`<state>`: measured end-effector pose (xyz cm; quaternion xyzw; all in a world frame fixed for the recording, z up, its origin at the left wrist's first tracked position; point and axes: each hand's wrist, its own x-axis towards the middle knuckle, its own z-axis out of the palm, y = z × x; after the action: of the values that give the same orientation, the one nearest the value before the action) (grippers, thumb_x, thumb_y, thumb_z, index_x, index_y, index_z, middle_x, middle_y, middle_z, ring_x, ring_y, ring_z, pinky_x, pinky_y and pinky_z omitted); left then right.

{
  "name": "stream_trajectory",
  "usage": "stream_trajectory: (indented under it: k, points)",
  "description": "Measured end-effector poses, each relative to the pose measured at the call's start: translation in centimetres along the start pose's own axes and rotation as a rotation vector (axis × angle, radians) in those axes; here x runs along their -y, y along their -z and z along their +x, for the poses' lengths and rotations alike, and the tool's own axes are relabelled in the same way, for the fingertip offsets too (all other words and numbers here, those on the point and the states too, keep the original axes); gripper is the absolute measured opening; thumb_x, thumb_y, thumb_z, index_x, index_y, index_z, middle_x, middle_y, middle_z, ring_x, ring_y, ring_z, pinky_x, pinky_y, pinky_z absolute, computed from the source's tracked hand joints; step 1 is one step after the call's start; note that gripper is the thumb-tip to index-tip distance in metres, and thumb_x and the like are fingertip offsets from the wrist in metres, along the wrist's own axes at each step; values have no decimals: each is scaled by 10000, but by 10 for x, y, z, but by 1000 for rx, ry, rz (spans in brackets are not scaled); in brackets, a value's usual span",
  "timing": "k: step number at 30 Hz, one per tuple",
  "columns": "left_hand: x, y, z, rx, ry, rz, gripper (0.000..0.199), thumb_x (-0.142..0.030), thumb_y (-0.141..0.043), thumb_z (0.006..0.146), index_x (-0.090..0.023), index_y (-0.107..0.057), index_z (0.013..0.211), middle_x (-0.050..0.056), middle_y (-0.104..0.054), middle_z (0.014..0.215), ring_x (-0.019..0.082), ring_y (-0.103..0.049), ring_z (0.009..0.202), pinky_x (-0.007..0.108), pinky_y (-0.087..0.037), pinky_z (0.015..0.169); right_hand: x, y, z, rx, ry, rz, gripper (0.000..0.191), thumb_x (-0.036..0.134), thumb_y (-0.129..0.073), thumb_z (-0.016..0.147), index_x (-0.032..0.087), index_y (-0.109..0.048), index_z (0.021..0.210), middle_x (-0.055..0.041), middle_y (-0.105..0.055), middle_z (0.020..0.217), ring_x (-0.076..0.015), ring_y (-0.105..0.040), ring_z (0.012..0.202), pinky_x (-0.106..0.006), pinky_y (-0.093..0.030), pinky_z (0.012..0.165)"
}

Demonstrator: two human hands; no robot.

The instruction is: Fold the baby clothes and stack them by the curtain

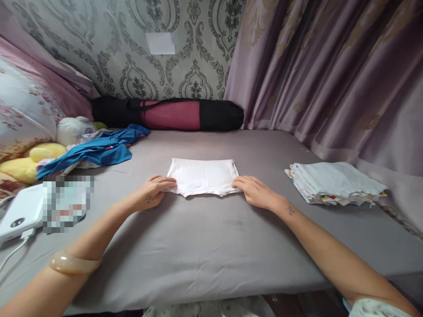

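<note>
A white folded garment lies flat on the grey sheet, straight ahead of me. My left hand holds its near left corner, with the fingertips resting over the cloth and the thumb mostly hidden. At the near right corner, my right hand pinches the cloth between thumb and fingers. The garment's near edge has a shallow curved dip between the hands. To the right sits a stack of folded light-coloured clothes, apart from my right hand.
Blue clothing lies at the left by a yellow plush and a white plush. A white power bank with a cable is nearer. A black and red long bag lies along the wall, beside purple curtains.
</note>
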<state>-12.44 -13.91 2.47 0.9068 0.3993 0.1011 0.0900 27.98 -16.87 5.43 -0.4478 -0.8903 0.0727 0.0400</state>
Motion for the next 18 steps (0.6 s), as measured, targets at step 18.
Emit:
stream_trajectory:
  k: [18]
  points:
    - [-48, -33, 104, 67, 212, 141, 562, -397, -211, 997, -195, -325, 1508, 103, -296, 1587, 290, -189, 1482, 517, -131, 1178, 53, -36, 114, -6, -219, 73, 588, 293, -262, 964, 164, -280, 1538, -78, -211, 1613, -264, -110, 1493, -543, -18, 1185]
